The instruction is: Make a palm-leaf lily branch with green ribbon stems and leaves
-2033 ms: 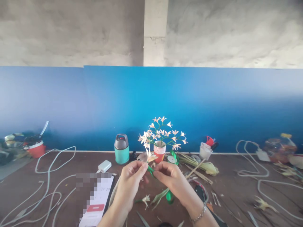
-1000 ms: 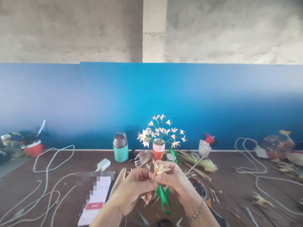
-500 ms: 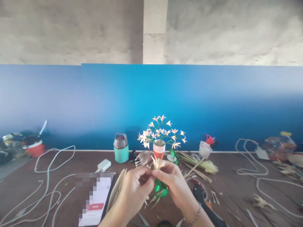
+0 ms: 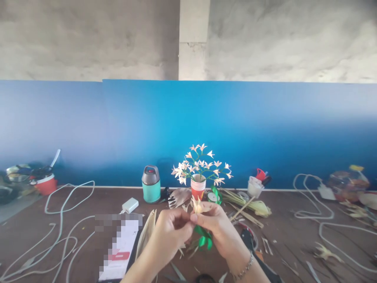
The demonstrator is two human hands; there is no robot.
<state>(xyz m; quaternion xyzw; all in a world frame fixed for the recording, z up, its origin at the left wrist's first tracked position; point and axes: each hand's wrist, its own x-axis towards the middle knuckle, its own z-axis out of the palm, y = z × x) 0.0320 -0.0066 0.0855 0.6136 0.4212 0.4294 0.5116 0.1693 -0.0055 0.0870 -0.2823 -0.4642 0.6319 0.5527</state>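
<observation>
1. A pale flower (image 4: 197,206), petals up, sits between the right hand's (image 4: 220,227) clamped thumb and fingers; the left hand's (image 4: 173,228) fingertips draw close together beside it, grip hidden.
2. It looks light, papery, easily creased; the base seems the safest hold. Green ribbon (image 4: 204,240) hangs below.
3. Cluttered brown surface (image 4: 110,198); blue partition (image 4: 188,118), grey wall (image 4: 88,39) behind.

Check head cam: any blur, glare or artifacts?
Head view: clear container at far right looks soft and smeary; head view: pale petals on the held flower run bright, fine detail lost; head view: pixel blocks hide part of the phone; head view: blue panel unevenly toned.
</observation>
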